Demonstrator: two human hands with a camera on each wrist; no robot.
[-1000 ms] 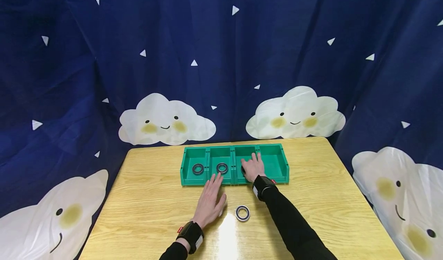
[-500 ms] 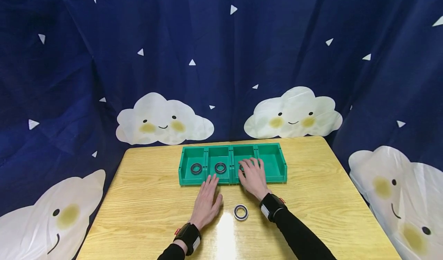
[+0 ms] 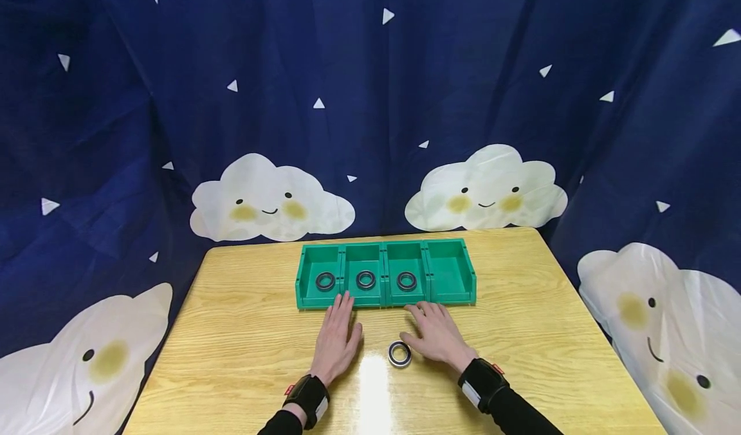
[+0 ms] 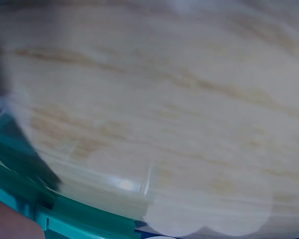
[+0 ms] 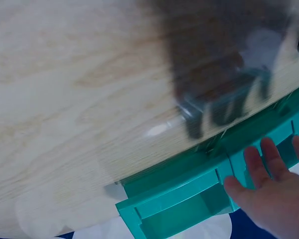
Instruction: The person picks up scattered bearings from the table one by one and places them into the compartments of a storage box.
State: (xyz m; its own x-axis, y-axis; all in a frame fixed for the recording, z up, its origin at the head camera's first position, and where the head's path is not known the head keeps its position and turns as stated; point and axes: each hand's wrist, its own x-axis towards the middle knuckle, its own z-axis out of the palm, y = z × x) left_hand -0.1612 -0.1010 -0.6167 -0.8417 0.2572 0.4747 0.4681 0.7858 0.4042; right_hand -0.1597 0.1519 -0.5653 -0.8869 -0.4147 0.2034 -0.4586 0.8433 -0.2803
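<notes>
Three dark ball bearings lie flat in the green bins: one in the leftmost (image 3: 325, 281), another in the second (image 3: 366, 279), a third bearing (image 3: 406, 281) in the third. A further bearing (image 3: 399, 354) with a bright metal rim lies on the wooden table between the hands. Just right of it is the right hand (image 3: 437, 335), fingers loosely extended toward the bins and thumb close to the bearing; it holds nothing. The left hand (image 3: 334, 345) lies with straight fingers, its fingertips at the front edge of the second bin; part of a finger shows in the left wrist view.
The row of joined green bins (image 3: 450, 297) stands toward the back of the wooden table (image 3: 243, 345). Behind the table hangs a dark blue curtain (image 3: 370, 100) with smiling clouds. A wristband (image 3: 483, 383) sits on the right wrist, another (image 3: 309, 399) on the left.
The right hand has let go of the bearing in the third bin and drawn back toward the table's bearing. The left hand has stayed nearly still. The head view has shifted slightly.
</notes>
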